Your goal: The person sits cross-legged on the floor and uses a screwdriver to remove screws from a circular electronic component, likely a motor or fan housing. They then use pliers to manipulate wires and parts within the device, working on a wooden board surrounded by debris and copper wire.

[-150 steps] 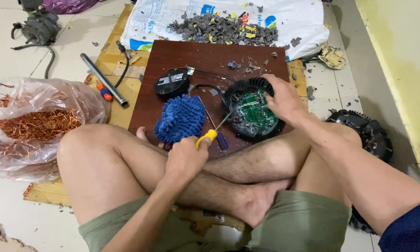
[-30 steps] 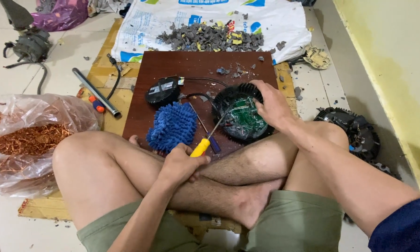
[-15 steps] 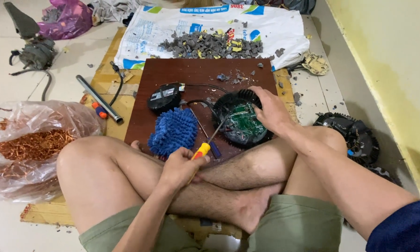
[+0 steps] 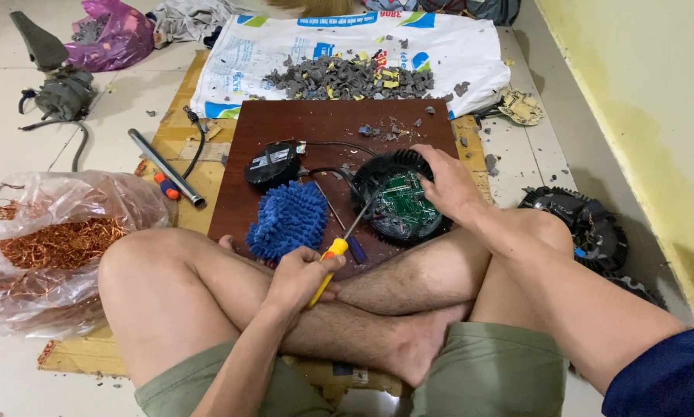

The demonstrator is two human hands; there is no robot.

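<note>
**Screwdriver angled into the round housing**

Right now the round black housing (image 4: 399,202) with its green circuit board (image 4: 403,205) lies near the front right corner of the dark wooden board (image 4: 316,127), just ahead of the crossed legs. The right hand (image 4: 449,184) is clamped over its far right rim, fingers curled on the ribbed edge. The yellow-handled screwdriver (image 4: 339,251) runs on a slant from the left hand (image 4: 297,278), which is closed around the handle, up and to the right, its tip meeting the housing's near left edge. So the housing lies forward and right of the left hand, along the tool's long axis. Just left of the shaft a blue chenille mitt (image 4: 287,218) rests on the board, with a smaller black casing (image 4: 272,163) behind it.
</note>
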